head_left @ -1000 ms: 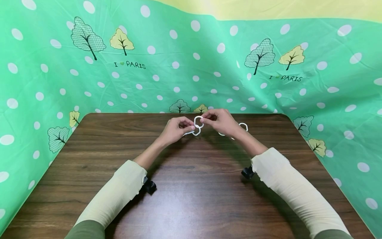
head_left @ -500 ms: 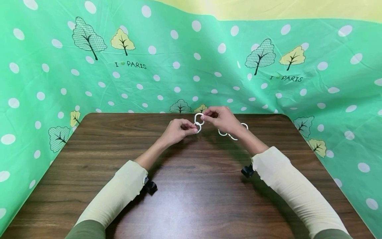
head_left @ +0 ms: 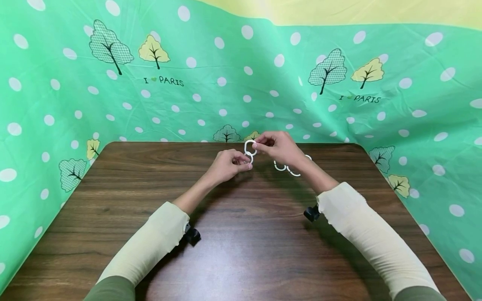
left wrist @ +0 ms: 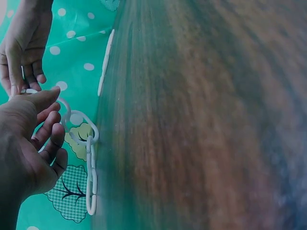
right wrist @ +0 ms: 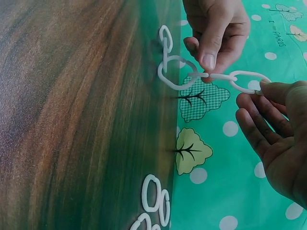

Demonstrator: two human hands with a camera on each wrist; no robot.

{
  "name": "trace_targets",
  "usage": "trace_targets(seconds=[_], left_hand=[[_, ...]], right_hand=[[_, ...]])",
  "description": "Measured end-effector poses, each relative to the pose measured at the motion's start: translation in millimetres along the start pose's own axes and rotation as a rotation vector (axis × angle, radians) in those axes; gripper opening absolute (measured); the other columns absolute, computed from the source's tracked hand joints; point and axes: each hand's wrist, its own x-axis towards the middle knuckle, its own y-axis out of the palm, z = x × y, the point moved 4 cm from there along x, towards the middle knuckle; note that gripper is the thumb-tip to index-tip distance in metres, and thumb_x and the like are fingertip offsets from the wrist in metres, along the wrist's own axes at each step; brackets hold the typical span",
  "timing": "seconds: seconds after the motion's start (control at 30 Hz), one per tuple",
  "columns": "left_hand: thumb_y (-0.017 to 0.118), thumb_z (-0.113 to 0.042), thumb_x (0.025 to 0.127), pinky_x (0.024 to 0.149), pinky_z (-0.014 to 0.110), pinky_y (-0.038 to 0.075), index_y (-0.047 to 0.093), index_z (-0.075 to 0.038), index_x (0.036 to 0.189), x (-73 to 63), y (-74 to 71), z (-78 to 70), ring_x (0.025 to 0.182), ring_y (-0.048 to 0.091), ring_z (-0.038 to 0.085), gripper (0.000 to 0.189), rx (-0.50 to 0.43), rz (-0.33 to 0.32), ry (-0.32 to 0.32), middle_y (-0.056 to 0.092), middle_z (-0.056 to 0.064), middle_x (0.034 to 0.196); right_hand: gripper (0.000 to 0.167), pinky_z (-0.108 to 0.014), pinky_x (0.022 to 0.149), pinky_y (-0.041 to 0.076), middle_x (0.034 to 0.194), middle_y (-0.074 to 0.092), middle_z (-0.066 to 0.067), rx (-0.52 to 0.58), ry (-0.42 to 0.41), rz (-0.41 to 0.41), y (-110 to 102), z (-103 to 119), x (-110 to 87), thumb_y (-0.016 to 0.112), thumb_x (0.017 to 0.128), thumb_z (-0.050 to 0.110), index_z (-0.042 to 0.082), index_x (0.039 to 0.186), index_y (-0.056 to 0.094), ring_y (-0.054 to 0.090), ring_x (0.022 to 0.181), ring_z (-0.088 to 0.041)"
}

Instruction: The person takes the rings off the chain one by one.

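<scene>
Between my hands is a short chain of white plastic links. My right hand (head_left: 280,148) pinches the end link (right wrist: 249,73) between thumb and fingertips, above the far edge of the table. That link hooks through another white link (right wrist: 220,76), which my left hand (head_left: 227,165) pinches with its thumb and fingers. From the left hand's link a further link (right wrist: 178,88) hangs down, and more links (left wrist: 88,175) trail from it towards the tabletop. In the head view the left hand hides this lower part of the chain.
Several other white links (head_left: 280,169) lie on the brown wooden table (head_left: 241,234) below my right forearm, partly hidden by it. A green dotted cloth (head_left: 211,100) hangs right behind the table's far edge. Black wrist cameras (head_left: 193,236) sit on both sleeves.
My right hand has risen slightly, lifting the end link. My left hand has shifted a little to the right along with its link, and its fingers now cover more of that link.
</scene>
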Motion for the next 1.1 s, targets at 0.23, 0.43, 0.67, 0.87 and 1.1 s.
trace_targets(seconds=[0.23, 0.43, 0.67, 0.87, 1.1], left_hand=[[0.091, -0.022, 0.097, 0.077, 0.024, 0.053, 0.087, -0.007, 0.106, -0.2, 2.3, 0.3, 0.083, 0.065, 0.012, 0.018, 0.022, -0.006, 0.008, 0.076, 0.006, 0.096], [0.087, -0.020, 0.101, 0.077, 0.025, 0.053, 0.085, -0.008, 0.105, -2.1, 1.1, 2.8, 0.083, 0.065, 0.013, 0.013, -0.017, -0.024, -0.004, 0.076, 0.006, 0.098], [0.084, -0.020, 0.104, 0.077, 0.028, 0.056, 0.085, -0.008, 0.107, -3.1, -1.9, 3.5, 0.082, 0.067, 0.015, 0.012, -0.048, -0.040, -0.020, 0.076, 0.007, 0.102], [0.082, -0.021, 0.106, 0.067, 0.029, 0.058, 0.084, -0.007, 0.107, -3.5, -2.3, 3.1, 0.076, 0.068, 0.018, 0.013, -0.083, -0.037, -0.037, 0.075, 0.007, 0.102], [0.081, -0.027, 0.106, 0.072, 0.026, 0.057, 0.085, -0.008, 0.107, -1.4, -1.3, 5.2, 0.080, 0.067, 0.014, 0.020, -0.061, -0.053, -0.058, 0.076, 0.007, 0.102]], right_hand=[[0.019, -0.024, 0.074, 0.054, 0.101, 0.084, -0.013, 0.004, -0.009, -0.002, 0.6, 2.8, 0.7, 0.079, 0.108, 0.025, 0.008, 0.113, 0.085, 0.075, 0.090, -0.036], [0.019, -0.023, 0.073, 0.054, 0.102, 0.084, -0.014, 0.006, -0.001, -0.012, 0.8, 1.6, 0.1, 0.079, 0.108, 0.023, 0.006, 0.115, 0.085, 0.071, 0.084, -0.022], [0.019, -0.023, 0.072, 0.051, 0.102, 0.084, -0.013, -0.002, 0.008, -0.018, 1.2, -1.7, -2.4, 0.080, 0.108, 0.024, 0.008, 0.116, 0.085, 0.071, 0.089, -0.032], [0.017, -0.024, 0.073, 0.050, 0.101, 0.083, -0.015, -0.009, -0.009, -0.016, 3.2, -2.0, -4.3, 0.080, 0.107, 0.023, 0.008, 0.114, 0.085, 0.066, 0.085, -0.022], [0.016, -0.022, 0.075, 0.051, 0.100, 0.083, -0.012, -0.005, -0.050, -0.017, 7.1, -1.8, -5.6, 0.080, 0.107, 0.019, 0.006, 0.115, 0.084, 0.067, 0.086, -0.019]])
